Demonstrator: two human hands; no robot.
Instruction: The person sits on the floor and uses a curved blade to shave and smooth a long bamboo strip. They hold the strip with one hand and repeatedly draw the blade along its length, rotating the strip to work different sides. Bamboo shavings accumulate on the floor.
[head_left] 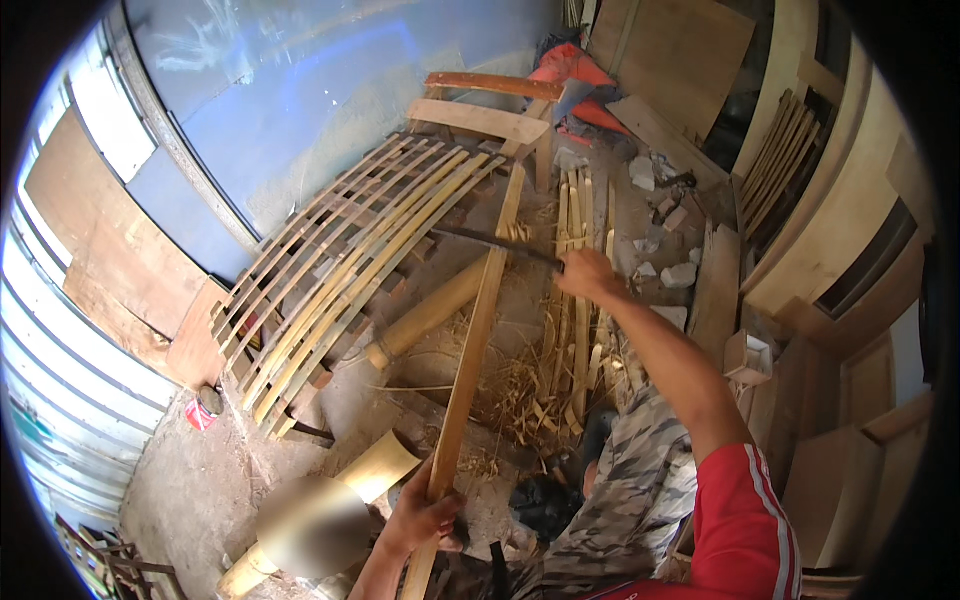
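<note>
A long split bamboo strip (466,385) slants up and away from me across the middle. Near its lower end my left hand (425,510) is wrapped round it. My right hand (590,278) grips a long dark-bladed knife (520,249), whose handle is mostly hidden in the fist. The blade points left and crosses the strip in its upper part; whether it is cutting into the wood I cannot tell. Behind the strip lies a thick bamboo pole (430,310). A wider bamboo piece (380,468) is to the left of my left hand, partly behind a blurred patch.
Several finished strips lie side by side on a low rack (345,270) at the left. More strips (580,300) and curled shavings (525,400) cover the floor beside my legs. A wooden chair back (480,120) stands at the far side. Boards (680,70) and rubble (680,275) line the right.
</note>
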